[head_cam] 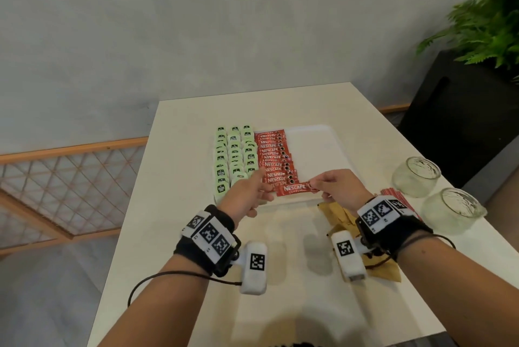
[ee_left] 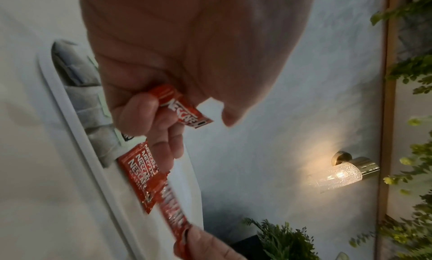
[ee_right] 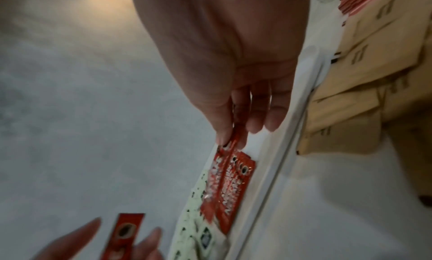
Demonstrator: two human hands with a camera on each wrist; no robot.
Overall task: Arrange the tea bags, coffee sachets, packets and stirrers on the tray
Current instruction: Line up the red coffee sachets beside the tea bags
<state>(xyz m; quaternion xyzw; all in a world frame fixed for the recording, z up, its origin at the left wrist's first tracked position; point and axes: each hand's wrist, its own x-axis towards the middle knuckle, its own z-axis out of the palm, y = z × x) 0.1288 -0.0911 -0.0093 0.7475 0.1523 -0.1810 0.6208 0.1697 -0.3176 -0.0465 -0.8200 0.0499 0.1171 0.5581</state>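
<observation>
tea bags (head_cam: pixel 234 157): three green columns filling the tray's left part, done by my read.
left hand (head_cam: pixel 247 197): just near-left of the sachet row's near end. Left wrist view shows its fingers curled round a spare sachet (ee_left: pixel 181 108); index pointing out toward the row.
coffee sachets (head_cam: pixel 274 158): one red overlapping column, just right of the tea bags, each stick lying crosswise on the tray.
held sachet (head_cam: pixel 296 189): at the near end of that column, long axis left-right, matching the row. Its left end points at my left hand, its right end is in my right hand.
right hand (head_cam: pixel 337 186): thumb and fingers pinched together on the held sachet's right end, just right of the row's near end.
key relation: right hand is the one on the stick, and the slot is right under it, against the tray's near rim. I'd judge a short lowering is all it needs; left hand is close enough to steady the other end.
tray (head_cam: pixel 311 147): white, right part bare, right of the sachet column.
brown packets (head_cam: pixel 339 214): loose on the surface (head_cam: pixel 295 299), near-right of the tray, under my right wrist.
stirrers (head_cam: pixel 404 203): red-striped bundle, right of the tray's near corner; not yet placed.
glass jars (head_cam: pixel 415 175): two, further right of the tray.
</observation>
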